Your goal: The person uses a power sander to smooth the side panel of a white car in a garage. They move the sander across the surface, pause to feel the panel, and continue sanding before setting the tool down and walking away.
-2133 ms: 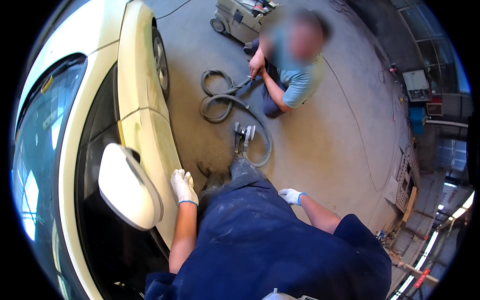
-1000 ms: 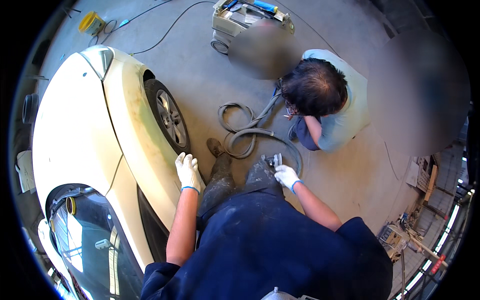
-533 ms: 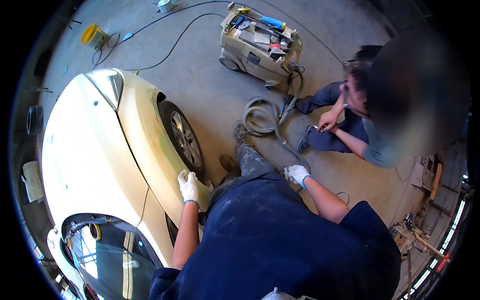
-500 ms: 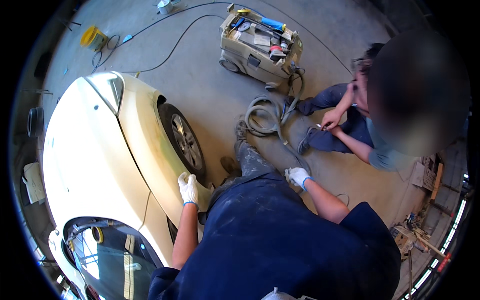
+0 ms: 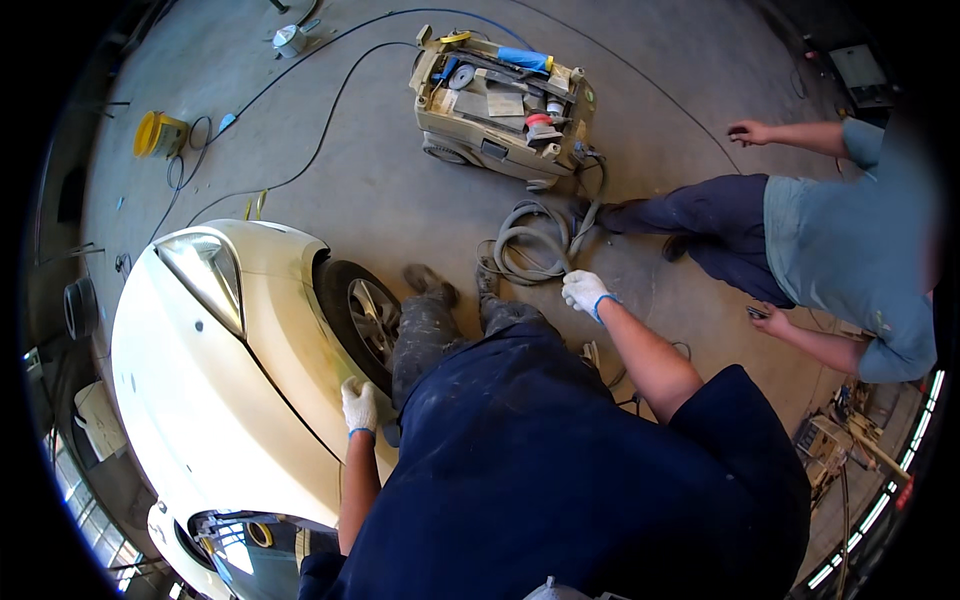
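My left hand (image 5: 359, 408), in a white knit glove with a blue cuff, is beside the cream car's front fender (image 5: 300, 345), just behind the wheel (image 5: 368, 318). Its fingers are loosely bent and apart, with nothing seen in them; whether they touch the paint I cannot tell. My right hand (image 5: 585, 293), gloved alike, reaches forward with its fingers closed around a grey hose (image 5: 536, 238) where it leaves its coil on the floor. The grip itself is partly hidden by the glove.
Ahead stands a dusty wheeled machine (image 5: 505, 125) carrying sanding discs and tools on top. A co-worker (image 5: 840, 240) stands at the right. Cables (image 5: 330, 130) cross the floor near a yellow bucket (image 5: 160, 135). Wooden scraps (image 5: 830, 440) lie at the lower right.
My right hand has moved up and forward toward the hose coil. My left hand has drawn slightly back along the fender. The co-worker has straightened up, with arms now spread.
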A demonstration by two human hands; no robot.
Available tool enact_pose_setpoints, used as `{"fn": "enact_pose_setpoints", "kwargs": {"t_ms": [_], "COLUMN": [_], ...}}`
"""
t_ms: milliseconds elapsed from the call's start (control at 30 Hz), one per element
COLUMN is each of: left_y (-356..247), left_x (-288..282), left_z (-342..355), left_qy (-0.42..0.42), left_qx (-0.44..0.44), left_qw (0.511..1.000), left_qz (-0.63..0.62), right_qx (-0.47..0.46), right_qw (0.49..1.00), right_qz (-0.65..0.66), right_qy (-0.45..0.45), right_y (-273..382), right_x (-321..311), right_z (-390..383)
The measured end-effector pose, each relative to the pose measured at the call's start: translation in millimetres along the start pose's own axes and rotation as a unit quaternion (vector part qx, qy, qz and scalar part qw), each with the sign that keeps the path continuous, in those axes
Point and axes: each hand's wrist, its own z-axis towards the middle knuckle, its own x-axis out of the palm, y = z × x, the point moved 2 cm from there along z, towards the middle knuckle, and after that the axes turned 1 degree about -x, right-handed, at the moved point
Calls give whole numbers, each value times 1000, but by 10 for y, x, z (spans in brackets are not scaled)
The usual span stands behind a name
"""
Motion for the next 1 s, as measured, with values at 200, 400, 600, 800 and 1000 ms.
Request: {"fn": "enact_pose_setpoints", "kwargs": {"t_ms": [200,400,600,800,1000], "left_y": [89,-529,-1421,-1753,-2147], "left_x": [23,-192,-550,-767,-801], "left_z": [663,1712,2825,3141,2605], "left_qy": [187,172,147,122,94], "left_qx": [-14,-45,54,28,6], "left_qw": [982,982,988,989,996], "left_qz": [-14,-58,-19,-73,-4], "right_qx": [-4,37,-9,-74,-63], "right_qw": [999,997,991,996,948], "right_qz": [-5,-61,125,-25,-308], "right_qy": [-46,-28,-47,-32,46], "right_y": [784,1250,2012,1942,2152], "right_x": [292,500,764,1110,384], "right_z": [181,224,185,637,1173]}}
